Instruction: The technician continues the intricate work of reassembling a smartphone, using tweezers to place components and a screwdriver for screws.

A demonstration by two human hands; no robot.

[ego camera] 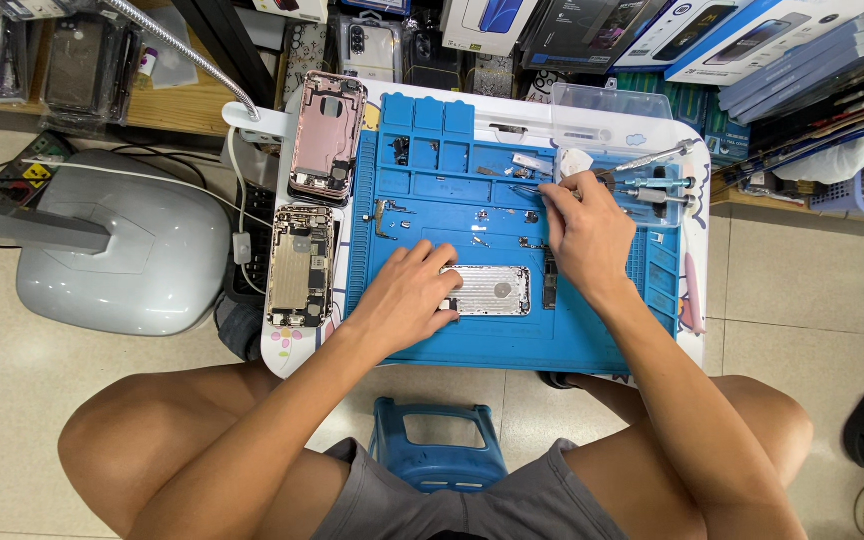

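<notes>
A silver phone shell (490, 290), back up, lies on a blue mat (592, 340). The left hand (407, 295) presses its left end, fingers spread. The right hand (584, 232) pinches tweezers (524, 187) over small parts in the mat's recesses.

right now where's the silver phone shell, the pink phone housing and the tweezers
silver phone shell (492, 291), head view, middle of its back plate
pink phone housing (327, 135), head view, centre of the open frame
tweezers (524, 187), head view, thin metal tip ahead of the right hand

Matt silver metal phone shell (489, 290), rubbery blue mat (512, 340)
</notes>
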